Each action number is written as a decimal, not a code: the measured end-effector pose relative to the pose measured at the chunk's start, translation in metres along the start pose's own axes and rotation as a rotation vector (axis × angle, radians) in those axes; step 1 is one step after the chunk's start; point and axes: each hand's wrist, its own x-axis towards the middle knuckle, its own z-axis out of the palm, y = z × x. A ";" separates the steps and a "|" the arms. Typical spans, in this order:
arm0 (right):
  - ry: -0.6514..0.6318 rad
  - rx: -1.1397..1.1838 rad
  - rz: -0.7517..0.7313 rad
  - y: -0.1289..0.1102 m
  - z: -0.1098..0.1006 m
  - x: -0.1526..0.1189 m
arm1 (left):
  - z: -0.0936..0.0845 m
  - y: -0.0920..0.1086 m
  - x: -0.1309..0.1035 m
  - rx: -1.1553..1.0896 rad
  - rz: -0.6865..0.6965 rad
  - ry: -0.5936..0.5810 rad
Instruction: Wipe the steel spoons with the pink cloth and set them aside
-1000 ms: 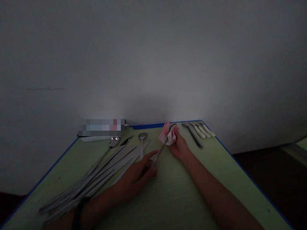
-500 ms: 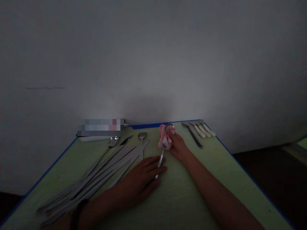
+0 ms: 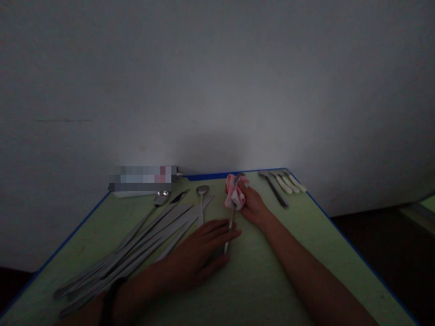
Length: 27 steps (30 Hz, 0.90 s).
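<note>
A pink and white cloth [image 3: 234, 195] is bunched in my right hand [image 3: 253, 204], its fingers closed round it near the far edge of the table. The cloth wraps the upper part of a metal spoon [image 3: 232, 221], and the bowl partly shows above it. Lower down, the spoon's slim handle passes between the fingers and thumb of my left hand [image 3: 200, 246], which grips it loosely just above the tabletop. Left of the cloth, another long-handled spoon [image 3: 203, 190] lies flat, its handle end hidden by my left hand.
Several knives and other long metal cutlery [image 3: 146, 242] fan across the left of the green table [image 3: 258, 280]. A square-headed spoon [image 3: 161, 198] lies at their far end. Dark-handled cutlery [image 3: 275, 190] and several white-handled pieces [image 3: 287, 184] lie far right. A blurred-out box [image 3: 142, 179] stands by the wall.
The spoon's handle end has swung slightly to the right, with my left fingers shifting along with it. My right hand and the cloth remain at nearly the same spot.
</note>
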 end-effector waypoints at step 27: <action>-0.007 0.091 0.058 -0.006 0.001 0.000 | 0.012 -0.010 -0.004 0.131 -0.019 0.110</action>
